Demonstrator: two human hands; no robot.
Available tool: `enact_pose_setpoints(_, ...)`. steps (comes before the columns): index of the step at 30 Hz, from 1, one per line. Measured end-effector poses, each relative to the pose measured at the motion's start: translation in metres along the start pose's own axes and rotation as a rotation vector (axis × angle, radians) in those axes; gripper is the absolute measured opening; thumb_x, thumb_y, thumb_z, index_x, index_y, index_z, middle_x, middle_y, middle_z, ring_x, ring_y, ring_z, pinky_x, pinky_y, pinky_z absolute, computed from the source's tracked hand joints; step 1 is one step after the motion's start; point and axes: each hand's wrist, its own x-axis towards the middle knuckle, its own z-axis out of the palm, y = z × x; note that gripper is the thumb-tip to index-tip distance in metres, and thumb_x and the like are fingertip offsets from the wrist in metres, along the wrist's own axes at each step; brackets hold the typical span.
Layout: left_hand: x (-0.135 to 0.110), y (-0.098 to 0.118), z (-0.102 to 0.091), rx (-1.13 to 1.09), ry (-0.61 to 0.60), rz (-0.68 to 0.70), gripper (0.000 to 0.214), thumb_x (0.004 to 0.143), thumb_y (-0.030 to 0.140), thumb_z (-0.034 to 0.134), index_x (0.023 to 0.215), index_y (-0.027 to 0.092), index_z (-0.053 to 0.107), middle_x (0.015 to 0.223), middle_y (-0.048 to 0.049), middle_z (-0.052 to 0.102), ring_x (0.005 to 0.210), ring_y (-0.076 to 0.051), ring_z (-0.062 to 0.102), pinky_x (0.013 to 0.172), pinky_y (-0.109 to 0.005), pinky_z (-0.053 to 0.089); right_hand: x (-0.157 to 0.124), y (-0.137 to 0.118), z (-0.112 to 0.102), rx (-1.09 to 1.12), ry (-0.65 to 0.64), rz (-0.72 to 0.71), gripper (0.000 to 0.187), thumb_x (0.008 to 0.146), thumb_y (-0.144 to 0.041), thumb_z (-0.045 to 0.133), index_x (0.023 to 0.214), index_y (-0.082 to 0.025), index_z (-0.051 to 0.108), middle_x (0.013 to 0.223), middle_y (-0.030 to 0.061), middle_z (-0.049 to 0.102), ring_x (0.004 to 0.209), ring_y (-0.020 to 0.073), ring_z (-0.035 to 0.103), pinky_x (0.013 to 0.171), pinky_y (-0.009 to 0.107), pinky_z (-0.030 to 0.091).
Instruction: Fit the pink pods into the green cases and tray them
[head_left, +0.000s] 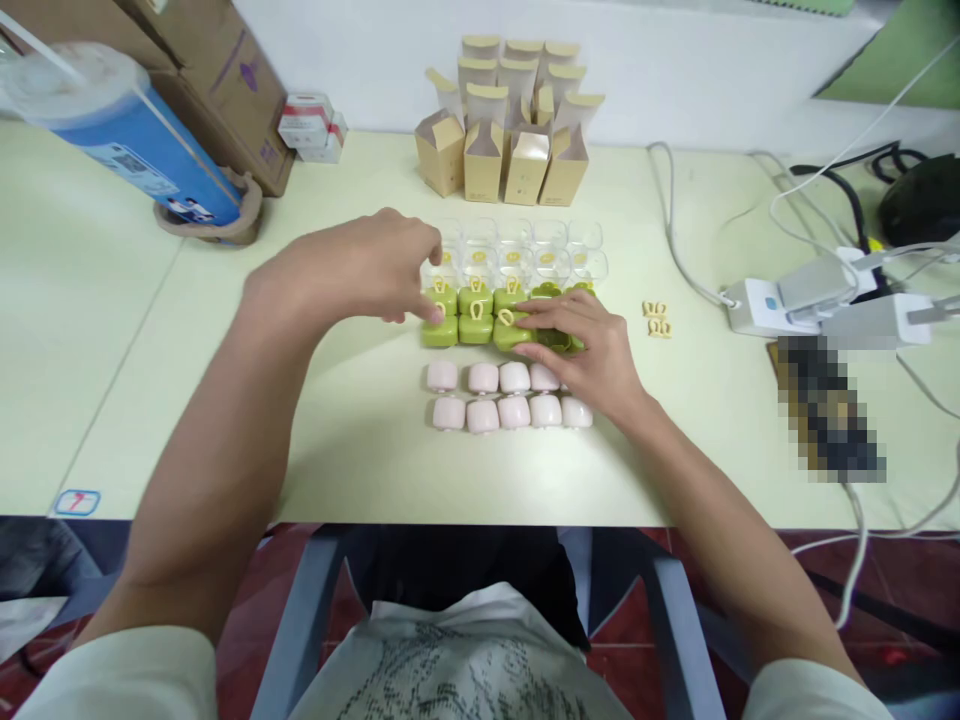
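Observation:
Two rows of small green cases point(475, 329) stand mid-table, several topped with pale yellow loops point(477, 310). My right hand point(589, 345) has its fingers and thumb around a slightly turned green case point(510, 333) in the front row. It covers part of the green pieces to the right, which have hollow tops. Over the left end of the rows, my left hand point(360, 265) has thumb and index finger apart, the thumb tip at the front-left green case point(439, 332). Clear plastic covers point(480, 235) line up behind. Pinkish-white rounded pieces point(483, 415) form two rows in front.
Loose yellow loops point(657, 318) lie to the right. Open cardboard boxes point(484, 170) stand against the wall. A large blue cup point(150, 150) and small white-and-red boxes point(311, 125) are at the left. A power strip point(765, 308) with cables and a blurred-out object point(825, 410) lie right.

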Motion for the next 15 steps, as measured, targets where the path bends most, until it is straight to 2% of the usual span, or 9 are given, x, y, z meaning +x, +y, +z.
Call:
enact_pose_setpoints(3,0.001,-0.021,0.000,-0.028,-0.057,-0.088,0.068,0.042,0.039,0.119,0.093,0.024,0.075,0.061,0.0072,0.064,0.092,-0.032,0.083,0.118,-0.051,0.056,-0.001,0.003,0.002,-0.013,-0.007,0.009,0.019,0.100,-0.041,0.092,0.116,-0.032,0.089,0.131,0.0063,0.090,0.118,0.0341,0.083,0.107,0.059,0.062)
enact_pose_setpoints(6,0.007,-0.025,0.007,0.002,-0.164,-0.153,0.074,0.038,0.044,0.119,0.090,0.025,0.071,0.062,0.0061,0.068,0.078,-0.031,0.082,0.103,-0.048,0.062,-0.001,0.005,0.002,-0.020,-0.044,0.028,0.016,0.103,-0.046,0.088,0.110,-0.032,0.089,0.125,0.0068,0.091,0.114,0.0338,0.085,0.105,0.058,0.064)
enact_pose_setpoints(9,0.013,-0.023,0.015,-0.020,-0.215,-0.075,0.076,0.035,0.045,0.117,0.095,0.026,0.073,0.065,0.0057,0.072,0.072,-0.031,0.082,0.091,-0.044,0.063,-0.001,0.006,0.002,-0.017,-0.072,0.006,0.014,0.107,-0.043,0.083,0.105,-0.031,0.089,0.113,0.0069,0.091,0.106,0.0314,0.085,0.100,0.055,0.064)
enact_pose_setpoints(12,0.013,-0.024,0.022,-0.083,-0.172,0.011,0.070,0.040,0.048,0.113,0.096,0.026,0.076,0.073,0.0043,0.073,0.086,-0.034,0.086,0.094,-0.042,0.062,0.000,0.007,0.002,-0.077,-0.065,-0.030,0.012,0.107,-0.038,0.082,0.109,-0.029,0.089,0.112,0.0087,0.088,0.105,0.0309,0.081,0.096,0.053,0.063)
enact_pose_setpoints(15,0.011,-0.030,0.027,-0.112,-0.048,-0.031,0.062,0.045,0.043,0.110,0.095,0.026,0.078,0.077,0.0021,0.073,0.102,-0.037,0.086,0.102,-0.045,0.060,0.002,0.007,0.002,-0.150,-0.078,-0.037,0.011,0.108,-0.035,0.080,0.109,-0.030,0.090,0.108,0.0079,0.085,0.102,0.0305,0.075,0.093,0.053,0.060)
